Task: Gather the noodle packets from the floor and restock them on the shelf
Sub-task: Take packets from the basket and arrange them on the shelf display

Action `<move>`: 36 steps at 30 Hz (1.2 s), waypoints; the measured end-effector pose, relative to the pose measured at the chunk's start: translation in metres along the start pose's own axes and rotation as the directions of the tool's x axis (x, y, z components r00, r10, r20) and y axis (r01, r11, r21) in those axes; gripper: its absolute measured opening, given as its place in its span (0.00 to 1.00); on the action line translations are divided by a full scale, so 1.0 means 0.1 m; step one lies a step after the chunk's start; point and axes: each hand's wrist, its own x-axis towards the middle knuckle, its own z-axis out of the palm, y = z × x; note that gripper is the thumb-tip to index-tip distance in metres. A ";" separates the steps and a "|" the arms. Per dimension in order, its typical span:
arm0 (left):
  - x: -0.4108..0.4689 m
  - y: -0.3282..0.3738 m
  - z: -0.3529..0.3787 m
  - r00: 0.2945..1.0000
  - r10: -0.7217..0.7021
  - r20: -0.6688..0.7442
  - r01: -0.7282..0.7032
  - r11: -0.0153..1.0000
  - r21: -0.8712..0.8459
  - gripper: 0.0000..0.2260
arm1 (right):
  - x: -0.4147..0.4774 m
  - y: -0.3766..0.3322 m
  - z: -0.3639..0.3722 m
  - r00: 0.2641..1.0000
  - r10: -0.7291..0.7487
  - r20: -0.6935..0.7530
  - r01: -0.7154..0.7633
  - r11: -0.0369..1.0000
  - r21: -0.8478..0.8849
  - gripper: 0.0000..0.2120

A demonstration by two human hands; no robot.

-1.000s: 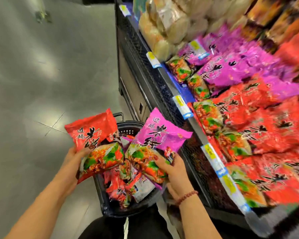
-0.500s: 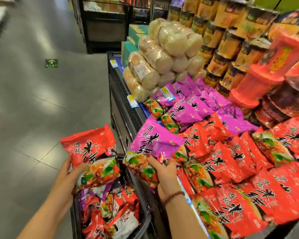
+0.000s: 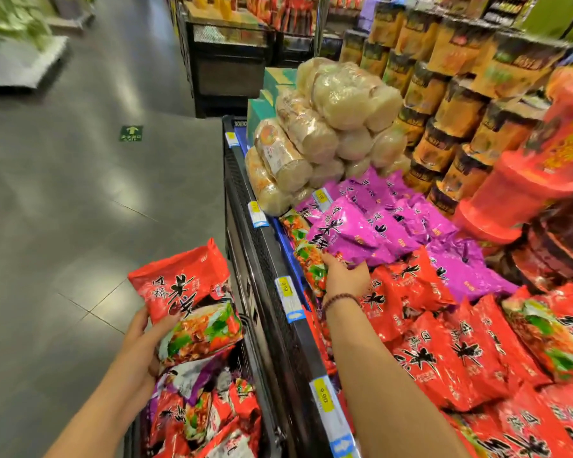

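Right hand point(image 3: 344, 279) pinches a purple packet point(image 3: 341, 236) onto the shelf point(image 3: 278, 259) at two o'clock; left hand point(image 3: 143, 345) clutches a red packet point(image 3: 186, 292).

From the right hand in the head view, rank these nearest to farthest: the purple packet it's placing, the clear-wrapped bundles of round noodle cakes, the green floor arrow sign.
1. Purple packet: under the fingers of the right hand, on the shelf's purple pile.
2. Noodle cake bundles: stacked farther back along the same shelf.
3. Green floor sign: farthest, on the aisle floor to the left.
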 end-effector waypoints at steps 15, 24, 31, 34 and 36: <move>0.27 0.04 0.08 1.000 -0.026 -0.004 0.026 0.999 0.039 0.50 | 0.05 0.24 0.33 0.975 -0.166 -0.149 0.126 0.961 -0.247 0.32; 0.31 0.06 0.11 1.000 -0.026 0.018 0.025 0.999 0.028 0.39 | -0.17 0.40 0.25 0.407 -0.697 0.590 0.753 -0.110 -0.649 0.39; 0.31 0.09 0.10 0.999 -0.030 0.044 0.028 0.998 0.052 0.51 | 0.30 0.41 0.19 0.532 -0.318 0.785 0.704 -0.348 -0.619 0.31; 0.31 0.11 0.08 0.998 -0.038 0.044 0.035 0.997 0.068 0.52 | 0.34 0.44 0.17 0.538 -0.246 0.806 0.708 -0.386 -0.591 0.31; 0.31 0.12 0.07 0.999 -0.039 0.036 0.036 0.997 0.073 0.53 | 0.35 0.44 0.18 0.535 -0.233 0.812 0.719 -0.378 -0.583 0.30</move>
